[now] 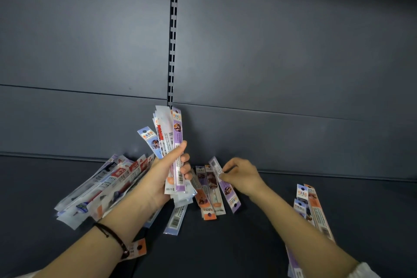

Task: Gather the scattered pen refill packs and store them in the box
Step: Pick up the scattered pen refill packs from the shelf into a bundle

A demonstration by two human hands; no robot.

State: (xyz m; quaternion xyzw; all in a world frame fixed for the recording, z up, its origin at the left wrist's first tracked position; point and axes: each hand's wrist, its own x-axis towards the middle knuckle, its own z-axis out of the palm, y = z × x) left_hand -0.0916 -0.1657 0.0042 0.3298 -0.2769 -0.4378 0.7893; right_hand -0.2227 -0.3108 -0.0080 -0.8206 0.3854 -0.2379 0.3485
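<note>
My left hand [168, 171] is raised over a dark shelf [248, 244] and grips an upright bundle of pen refill packs [168, 133], with a purple pack at the front. My right hand [239, 176] pinches the upper end of a purple refill pack [226, 189] that lies tilted on the shelf. Beside it lie an orange pack and a pale pack [211, 194]. More packs are fanned out in a pile at the left [101, 187], partly under my left forearm. Another group of packs [312, 207] lies at the right. No box is in view.
The dark grey back panel of the shelving unit [270, 52] rises behind the shelf, with a slotted upright [173, 29] at its middle. A dark cord bracelet [112, 237] circles my left wrist. An orange-tipped pack [137, 248] lies under that wrist.
</note>
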